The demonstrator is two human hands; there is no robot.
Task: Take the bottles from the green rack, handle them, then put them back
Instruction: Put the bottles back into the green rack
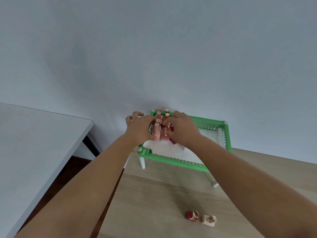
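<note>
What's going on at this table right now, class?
A person is reaching with both bare hands into a green rack that stands on a wooden table against the wall. The left hand and the right hand are pressed around a cluster of small pink and red bottles standing at the rack's left end. Whether either hand has gripped one is hard to tell. Two more small bottles sit on the table nearer the person.

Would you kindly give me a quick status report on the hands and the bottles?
Left hand and right hand both on the pink and red bottles in the green plastic rack. Two small bottles out on the wooden table. Nothing blocking.
</note>
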